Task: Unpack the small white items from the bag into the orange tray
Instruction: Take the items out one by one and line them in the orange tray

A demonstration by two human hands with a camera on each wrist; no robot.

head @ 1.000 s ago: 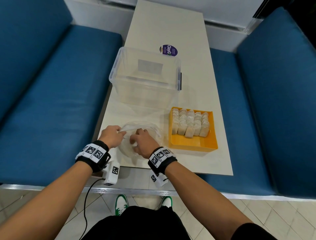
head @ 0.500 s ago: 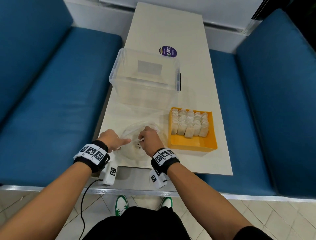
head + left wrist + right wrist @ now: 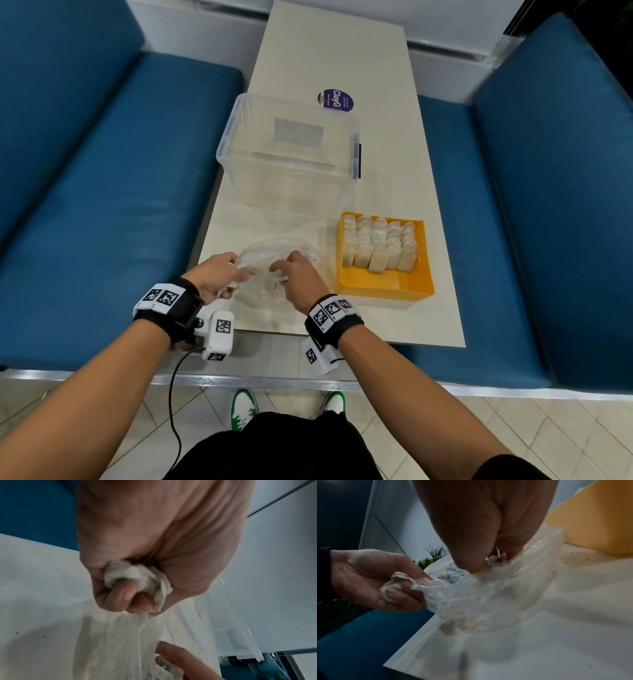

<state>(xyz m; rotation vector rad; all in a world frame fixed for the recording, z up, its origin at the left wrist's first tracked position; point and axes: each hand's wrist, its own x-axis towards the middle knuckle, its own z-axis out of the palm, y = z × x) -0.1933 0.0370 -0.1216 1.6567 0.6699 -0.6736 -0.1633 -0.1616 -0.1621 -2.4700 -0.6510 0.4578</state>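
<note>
A clear plastic bag (image 3: 274, 270) lies at the near end of the table. My left hand (image 3: 219, 275) grips the bag's left edge together with a crumpled small white item (image 3: 135, 576), seen too in the right wrist view as the white item (image 3: 393, 584). My right hand (image 3: 296, 274) reaches into the bag's mouth and pinches another small white item (image 3: 496, 559). The orange tray (image 3: 383, 286) sits just right of the bag, with several white items (image 3: 380, 245) stacked in rows at its far end.
An empty clear plastic tub (image 3: 291, 154) stands behind the bag. A purple round sticker (image 3: 335, 100) lies on the table (image 3: 342, 41) farther back. Blue bench seats flank the table on both sides. The near table edge is under my wrists.
My left hand has taken the bag's left rim and lifted it slightly. The right hand has shifted a little farther into the bag's mouth.
</note>
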